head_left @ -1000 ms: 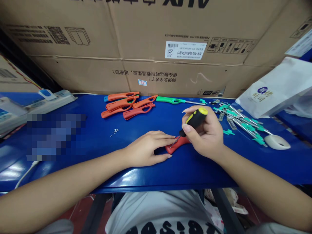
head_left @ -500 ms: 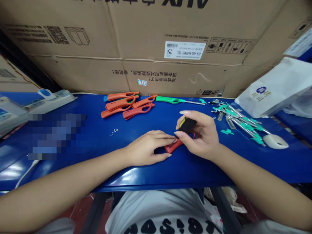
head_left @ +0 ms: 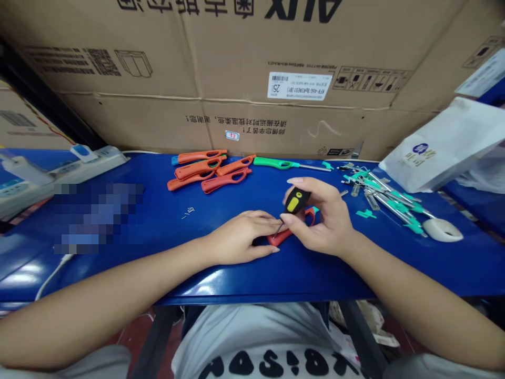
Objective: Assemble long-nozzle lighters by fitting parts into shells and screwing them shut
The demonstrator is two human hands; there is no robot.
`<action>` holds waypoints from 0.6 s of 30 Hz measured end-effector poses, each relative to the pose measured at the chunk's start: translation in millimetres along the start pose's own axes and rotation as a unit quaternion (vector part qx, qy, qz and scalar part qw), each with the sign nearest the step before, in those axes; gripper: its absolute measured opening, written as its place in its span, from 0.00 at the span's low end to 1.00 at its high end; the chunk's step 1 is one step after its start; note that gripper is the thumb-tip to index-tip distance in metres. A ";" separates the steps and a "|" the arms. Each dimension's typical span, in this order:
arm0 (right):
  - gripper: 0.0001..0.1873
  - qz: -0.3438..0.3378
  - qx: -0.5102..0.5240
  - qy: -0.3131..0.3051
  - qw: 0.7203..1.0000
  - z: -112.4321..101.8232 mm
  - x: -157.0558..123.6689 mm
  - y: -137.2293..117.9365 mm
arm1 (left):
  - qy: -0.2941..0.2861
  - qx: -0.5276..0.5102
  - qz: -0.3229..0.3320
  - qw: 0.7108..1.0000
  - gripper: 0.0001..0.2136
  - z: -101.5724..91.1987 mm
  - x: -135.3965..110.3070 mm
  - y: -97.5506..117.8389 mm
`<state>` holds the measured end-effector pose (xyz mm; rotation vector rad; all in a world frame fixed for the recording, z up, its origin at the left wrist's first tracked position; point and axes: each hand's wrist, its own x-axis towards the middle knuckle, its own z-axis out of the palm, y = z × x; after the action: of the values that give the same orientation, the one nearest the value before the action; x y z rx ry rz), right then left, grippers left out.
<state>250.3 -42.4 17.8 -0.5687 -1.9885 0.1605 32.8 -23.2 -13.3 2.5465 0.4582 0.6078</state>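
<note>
My right hand point(head_left: 321, 223) is closed around a black and yellow screwdriver point(head_left: 295, 201), whose metal tip points down-left onto a red plastic handle part point(head_left: 283, 235) lying on the blue table point(head_left: 158, 226). My left hand point(head_left: 240, 238) lies flat over the left end of that red part, fingers pressed together and holding it down. The part's left end is hidden under my fingers.
Several orange handle shells point(head_left: 205, 171) and a green lighter point(head_left: 282, 163) lie at the back. Metal rods with teal parts point(head_left: 384, 195) and a white oval piece point(head_left: 442, 229) sit right, beside a white bag point(head_left: 445, 147). A power strip point(head_left: 59, 171) is left. Cardboard boxes point(head_left: 252, 79) wall the back.
The screwdriver handle has tipped down and toward me in my right hand, so its yellow end now faces me. My left hand stays on the red part.
</note>
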 end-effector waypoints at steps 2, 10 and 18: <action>0.30 0.050 0.058 -0.030 0.997 -0.1 0.7 -1.3 | -0.009 -0.011 0.001 1.000 0.19 -0.4 0.5 -0.8; 0.30 0.041 -0.029 0.053 0.997 1.9 -1.1 3.7 | -0.012 -0.003 -0.010 1.000 0.19 0.0 -0.6 -2.1; 0.29 -0.023 -0.037 0.004 0.999 -8.2 1.6 6.3 | -0.020 0.018 0.005 1.000 0.19 -0.2 -1.7 -2.0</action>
<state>258.8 -37.2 20.8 -0.5696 -2.0040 0.0558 30.9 -22.2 -14.7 2.5910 0.4458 0.5568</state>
